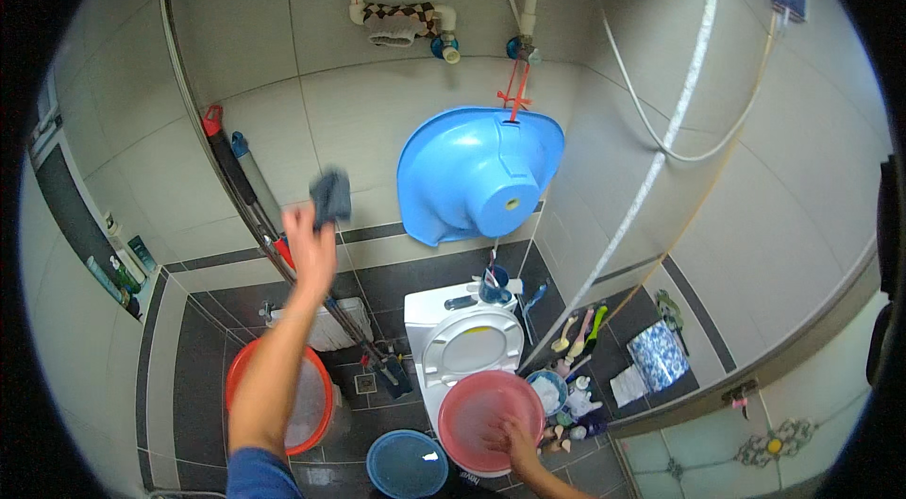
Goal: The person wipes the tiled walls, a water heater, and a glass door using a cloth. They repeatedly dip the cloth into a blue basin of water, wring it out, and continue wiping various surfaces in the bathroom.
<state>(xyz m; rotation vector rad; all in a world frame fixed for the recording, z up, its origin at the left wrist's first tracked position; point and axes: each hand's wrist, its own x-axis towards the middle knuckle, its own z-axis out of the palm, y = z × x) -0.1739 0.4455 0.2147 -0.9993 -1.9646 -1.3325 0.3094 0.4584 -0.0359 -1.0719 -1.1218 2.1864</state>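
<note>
My left hand (313,255) is raised towards the tiled wall, with a small dark cloth (330,196) at its fingertips. The cloth is blurred; whether it touches the wall cannot be told. Lower right, my right hand (509,437) reaches into a pink plastic basin (491,396), its fingers spread near the inner bottom and nothing seen in them. The basin sits over the front of a white toilet (427,343) whose lid (473,350) is up. A blue basin or bucket of liquid (407,465) stands in front, left of the pink one.
An orange-rimmed bucket (327,396) stands under my left forearm. Mop handles (244,173) lean at the left wall. A blue plastic basin (467,173) hangs from a pipe by red cord. Brushes (584,333), bottles (582,403) and a small blue tub (547,389) crowd the right corner.
</note>
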